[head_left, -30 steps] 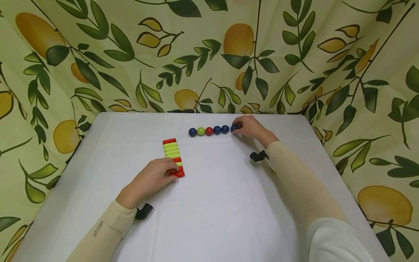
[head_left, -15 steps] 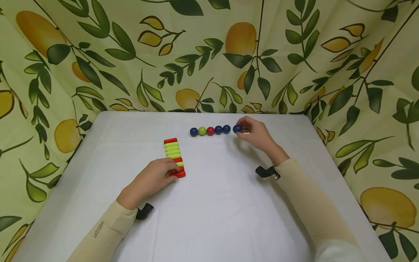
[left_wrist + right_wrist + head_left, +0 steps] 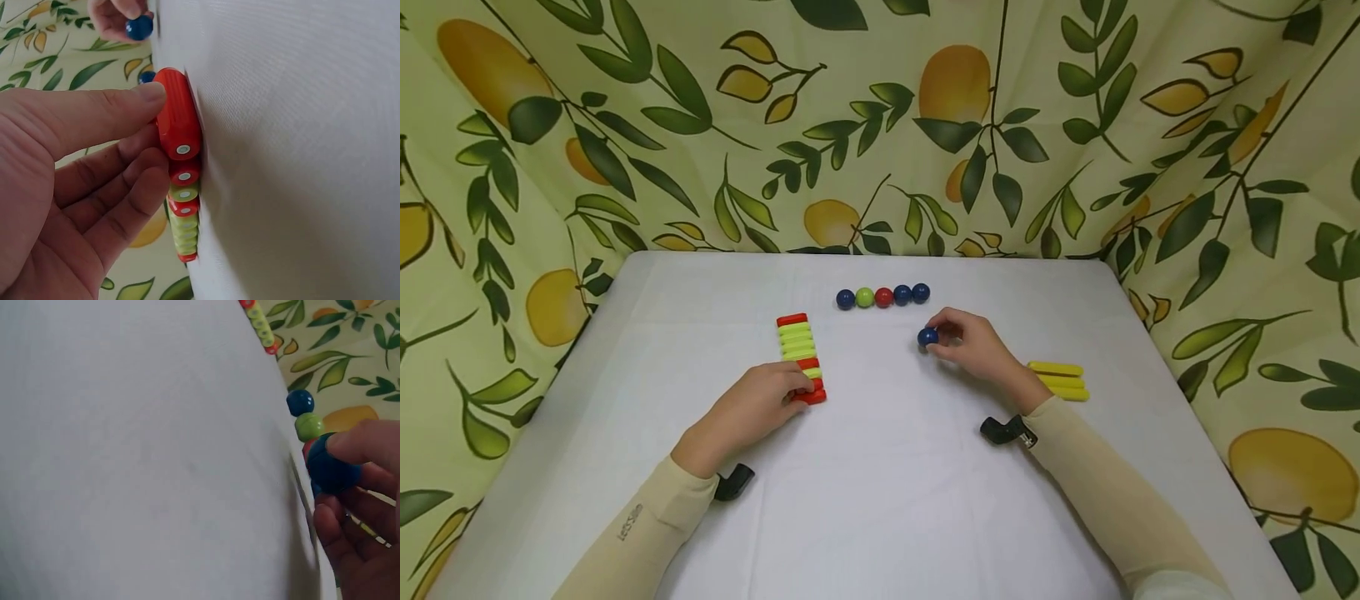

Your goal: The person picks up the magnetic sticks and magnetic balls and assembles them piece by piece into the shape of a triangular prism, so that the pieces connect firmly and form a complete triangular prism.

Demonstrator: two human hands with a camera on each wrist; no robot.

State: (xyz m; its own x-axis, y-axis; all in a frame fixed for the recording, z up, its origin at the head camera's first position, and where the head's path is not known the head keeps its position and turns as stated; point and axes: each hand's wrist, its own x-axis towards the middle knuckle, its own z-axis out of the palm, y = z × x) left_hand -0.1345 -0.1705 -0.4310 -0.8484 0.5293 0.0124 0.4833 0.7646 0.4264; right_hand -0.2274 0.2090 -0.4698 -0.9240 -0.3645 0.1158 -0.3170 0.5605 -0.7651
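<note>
My left hand (image 3: 748, 408) pinches the nearest red magnetic rod (image 3: 179, 115) between thumb and fingers. That rod lies at the near end of a column of red and lime-green rods (image 3: 796, 337), side by side on the table. My right hand (image 3: 976, 343) holds a dark blue ball (image 3: 927, 337) by thumb and fingertips, apart from the other balls. Beyond it, a row of balls (image 3: 883, 297) runs left to right: blue, green, red, then two blue. In the right wrist view the held ball hides part of that row.
Yellow rods (image 3: 1063, 383) lie to the right, partly behind my right wrist. A white cloth covers the table (image 3: 880, 500). A patterned curtain (image 3: 850, 125) hangs behind its far edge and along both sides.
My right hand has drawn the blue ball away from the row's right end, toward me. The yellow rods have come into view from behind the right arm. My left hand stays put.
</note>
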